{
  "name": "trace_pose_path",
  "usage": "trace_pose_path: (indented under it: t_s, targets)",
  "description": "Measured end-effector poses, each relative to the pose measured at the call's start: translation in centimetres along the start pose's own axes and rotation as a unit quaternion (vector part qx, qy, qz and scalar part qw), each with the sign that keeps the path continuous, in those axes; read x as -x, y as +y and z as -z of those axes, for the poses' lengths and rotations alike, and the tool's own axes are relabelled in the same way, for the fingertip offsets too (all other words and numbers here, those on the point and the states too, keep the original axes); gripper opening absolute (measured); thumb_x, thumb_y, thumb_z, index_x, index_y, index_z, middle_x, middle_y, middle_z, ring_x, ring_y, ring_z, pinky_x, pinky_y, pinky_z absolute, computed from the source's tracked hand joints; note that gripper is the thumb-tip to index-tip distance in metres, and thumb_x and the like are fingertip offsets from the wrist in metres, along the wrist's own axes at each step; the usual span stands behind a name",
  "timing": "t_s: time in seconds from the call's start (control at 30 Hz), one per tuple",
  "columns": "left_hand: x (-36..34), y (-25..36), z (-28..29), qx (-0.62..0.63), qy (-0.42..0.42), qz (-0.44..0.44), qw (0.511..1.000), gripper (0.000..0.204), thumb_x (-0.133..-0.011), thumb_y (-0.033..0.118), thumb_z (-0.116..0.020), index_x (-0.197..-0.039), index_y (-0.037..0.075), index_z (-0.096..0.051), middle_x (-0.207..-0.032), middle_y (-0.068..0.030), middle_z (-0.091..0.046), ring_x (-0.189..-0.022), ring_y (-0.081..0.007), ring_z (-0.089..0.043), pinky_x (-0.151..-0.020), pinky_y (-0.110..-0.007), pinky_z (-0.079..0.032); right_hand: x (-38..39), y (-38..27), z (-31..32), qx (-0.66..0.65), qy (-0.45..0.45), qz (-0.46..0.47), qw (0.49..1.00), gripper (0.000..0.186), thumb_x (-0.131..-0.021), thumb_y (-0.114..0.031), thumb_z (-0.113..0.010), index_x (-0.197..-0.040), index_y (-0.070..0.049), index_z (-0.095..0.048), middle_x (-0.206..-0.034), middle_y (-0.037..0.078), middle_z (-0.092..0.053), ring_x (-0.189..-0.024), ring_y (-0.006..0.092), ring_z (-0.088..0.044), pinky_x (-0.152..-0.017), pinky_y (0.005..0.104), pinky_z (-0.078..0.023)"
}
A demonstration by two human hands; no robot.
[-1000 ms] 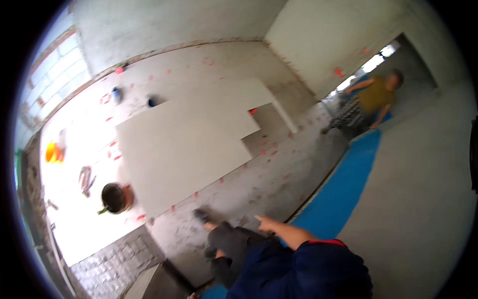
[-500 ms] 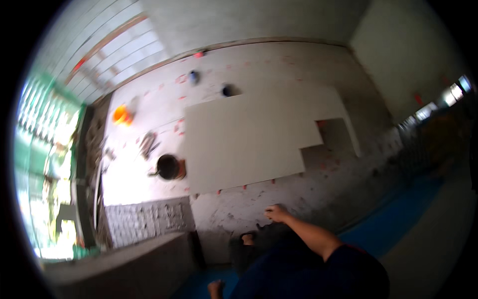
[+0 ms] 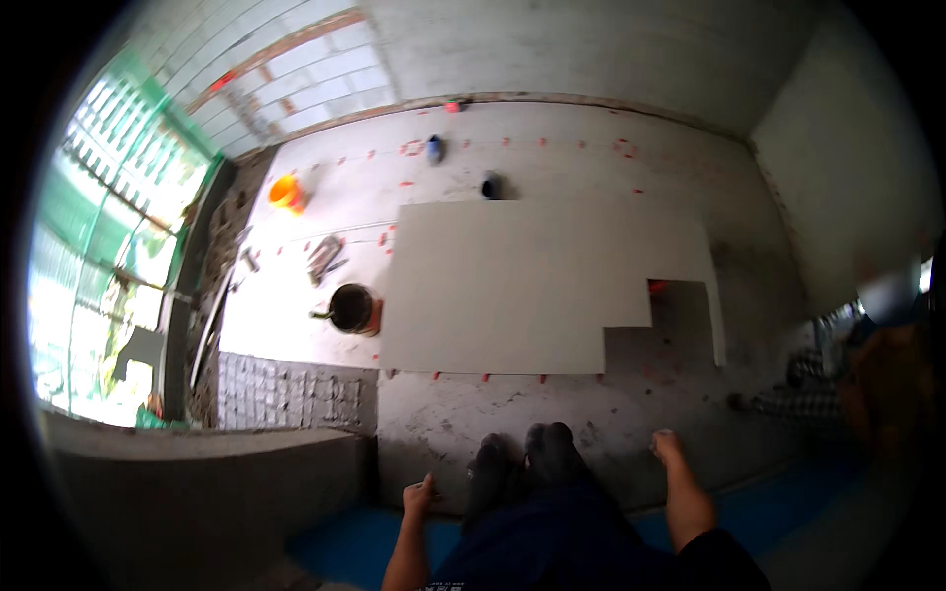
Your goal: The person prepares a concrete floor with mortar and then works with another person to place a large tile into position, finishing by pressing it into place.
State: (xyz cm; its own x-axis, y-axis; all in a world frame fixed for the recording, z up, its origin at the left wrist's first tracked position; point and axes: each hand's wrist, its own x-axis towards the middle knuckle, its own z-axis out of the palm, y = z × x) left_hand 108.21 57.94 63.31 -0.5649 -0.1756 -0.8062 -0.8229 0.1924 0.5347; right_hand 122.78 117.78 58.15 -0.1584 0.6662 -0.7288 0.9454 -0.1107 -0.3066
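Note:
My left hand (image 3: 419,494) hangs beside my left leg, over the grey floor, with its fingers loosely apart and nothing seen in it. Out to the right, my right hand (image 3: 666,445) is curled closed, and no held thing shows. Both hands are apart from everything around them. Between them are my dark legs and shoes (image 3: 548,438). Ahead, a large pale tile panel (image 3: 512,286) covers the middle of the floor, with a stepped notch cut from its near right corner. Small red pieces (image 3: 486,377) stick out along its near edge.
Left of the panel stand a dark bucket (image 3: 352,307) and some tools (image 3: 324,258). Farther off are an orange bucket (image 3: 287,194), a blue container (image 3: 435,150) and a dark cup (image 3: 491,185). Ridged mortar (image 3: 286,394) lies near left, by a low wall (image 3: 207,473).
My view has turned and steadied, with the panel now squarer before me. My right hand has moved outward to the right; my left hand has come farther up into view.

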Motion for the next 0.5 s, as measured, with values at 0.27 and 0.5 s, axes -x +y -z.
trace_pose_path:
  t_s: [0.27,0.5]
  targets:
    - [-5.7,-0.7,2.8,-0.33,-0.091,-0.088,0.935,0.03,-0.074,0.009,-0.073,-0.1,-0.004,-0.067,-0.086,-0.0139,-0.067,-0.076,-0.022,-0.065,-0.068,-0.035,-0.055,9.4,2.3,-1.4,-0.15,-0.069,0.042,0.985,0.027,-0.089,-0.021,-0.059,-0.112,-0.005,-0.061,-0.089,0.009,-0.065,-0.074,0.0184,-0.064,-0.065,0.035,-0.052]
    - [-11.1,0.3,2.0,-0.061,-0.018,-0.027,0.998,0.048,-0.065,-0.004,-0.071,-0.112,-0.005,-0.06,-0.101,-0.0171,-0.065,-0.087,-0.0252,-0.063,-0.074,-0.036,-0.055,14.0,10.1,-2.9,-0.071,-0.02,0.014,0.997,0.03,-0.089,-0.021,-0.061,-0.112,-0.002,-0.061,-0.085,0.008,-0.066,-0.072,0.017,-0.063,-0.065,0.0343,-0.051]
